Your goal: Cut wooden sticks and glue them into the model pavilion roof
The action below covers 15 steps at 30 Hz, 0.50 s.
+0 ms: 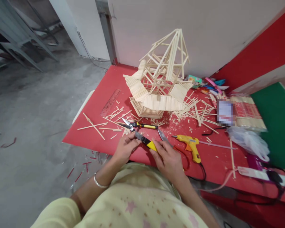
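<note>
My left hand (125,147) and my right hand (168,159) meet at the front edge of the red table (104,95). Between them lies a pair of yellow-handled snips (137,126), spread wide with the blades pointing left. My left fingers are curled and pinch the grey shank of the near handle. My right fingers press on that handle's yellow grip (151,145). A grey metal blade (163,136) pokes out beyond my right fingers; I cannot tell if it is held. Behind the snips stands a tall model built of wooden sticks (160,82).
A yellow glue gun (192,146) with a black cord lies right of my right hand. Loose sticks (95,126) and offcuts litter the table. A red ruler (110,102), a clear bag (249,141), a power strip (258,173) and a green board (276,120) are also here. Grey floor lies to the left.
</note>
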Each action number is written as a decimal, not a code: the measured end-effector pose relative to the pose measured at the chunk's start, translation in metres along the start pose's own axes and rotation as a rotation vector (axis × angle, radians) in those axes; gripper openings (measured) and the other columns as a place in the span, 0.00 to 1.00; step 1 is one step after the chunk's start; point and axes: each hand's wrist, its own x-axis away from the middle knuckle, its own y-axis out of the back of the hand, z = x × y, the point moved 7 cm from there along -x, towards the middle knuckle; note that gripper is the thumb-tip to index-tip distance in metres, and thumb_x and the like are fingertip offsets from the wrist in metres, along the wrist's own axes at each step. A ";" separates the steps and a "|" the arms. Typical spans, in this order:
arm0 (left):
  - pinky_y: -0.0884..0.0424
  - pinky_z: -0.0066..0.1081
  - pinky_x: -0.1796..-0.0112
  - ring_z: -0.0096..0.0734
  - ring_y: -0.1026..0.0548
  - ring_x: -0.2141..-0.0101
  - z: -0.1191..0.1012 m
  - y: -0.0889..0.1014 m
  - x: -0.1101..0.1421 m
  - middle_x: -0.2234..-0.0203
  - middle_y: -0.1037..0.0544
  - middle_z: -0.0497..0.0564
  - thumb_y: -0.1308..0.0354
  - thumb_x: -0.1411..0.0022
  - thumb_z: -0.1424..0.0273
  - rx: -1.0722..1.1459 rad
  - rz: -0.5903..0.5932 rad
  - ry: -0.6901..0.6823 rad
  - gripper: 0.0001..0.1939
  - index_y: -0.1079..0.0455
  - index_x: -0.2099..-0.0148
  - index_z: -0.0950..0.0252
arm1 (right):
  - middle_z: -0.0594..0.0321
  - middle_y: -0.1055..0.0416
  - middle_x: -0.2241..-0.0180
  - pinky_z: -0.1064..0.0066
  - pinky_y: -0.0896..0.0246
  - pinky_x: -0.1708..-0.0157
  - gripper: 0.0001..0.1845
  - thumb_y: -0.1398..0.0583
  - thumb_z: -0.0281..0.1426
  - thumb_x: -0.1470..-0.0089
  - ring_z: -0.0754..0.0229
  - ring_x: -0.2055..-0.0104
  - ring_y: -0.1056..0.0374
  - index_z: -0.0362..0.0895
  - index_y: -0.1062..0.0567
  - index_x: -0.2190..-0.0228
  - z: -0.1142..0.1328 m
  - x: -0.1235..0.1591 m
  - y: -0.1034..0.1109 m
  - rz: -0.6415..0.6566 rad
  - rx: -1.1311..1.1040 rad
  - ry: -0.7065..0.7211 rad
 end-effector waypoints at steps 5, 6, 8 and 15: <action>0.46 0.23 0.78 0.19 0.41 0.79 0.000 0.003 0.001 0.75 0.28 0.48 0.36 0.43 0.59 -0.057 -0.046 -0.063 0.15 0.24 0.64 0.67 | 0.57 0.27 0.56 0.72 0.37 0.65 0.23 0.44 0.38 0.37 0.61 0.60 0.29 0.48 0.32 0.42 0.001 0.001 0.001 -0.012 -0.002 0.020; 0.46 0.23 0.78 0.19 0.42 0.79 0.001 0.004 0.000 0.77 0.30 0.47 0.36 0.43 0.58 -0.075 -0.059 -0.067 0.15 0.24 0.64 0.67 | 0.57 0.27 0.56 0.72 0.37 0.65 0.23 0.44 0.38 0.37 0.61 0.60 0.29 0.48 0.32 0.42 0.001 0.002 0.001 -0.016 -0.004 0.022; 0.48 0.23 0.79 0.19 0.45 0.81 0.005 0.006 0.000 0.82 0.35 0.43 0.36 0.43 0.58 -0.097 -0.071 -0.061 0.16 0.24 0.64 0.67 | 0.57 0.27 0.56 0.72 0.37 0.64 0.23 0.43 0.38 0.37 0.61 0.60 0.29 0.47 0.32 0.42 0.000 0.003 0.001 -0.027 -0.009 0.028; 0.37 0.25 0.68 0.24 0.35 0.73 -0.001 0.004 0.005 0.75 0.29 0.47 0.36 0.42 0.62 -0.132 -0.109 -0.166 0.11 0.23 0.67 0.66 | 0.55 0.27 0.56 0.70 0.36 0.63 0.24 0.41 0.34 0.39 0.59 0.59 0.30 0.45 0.32 0.43 0.004 0.007 0.005 -0.088 0.000 0.080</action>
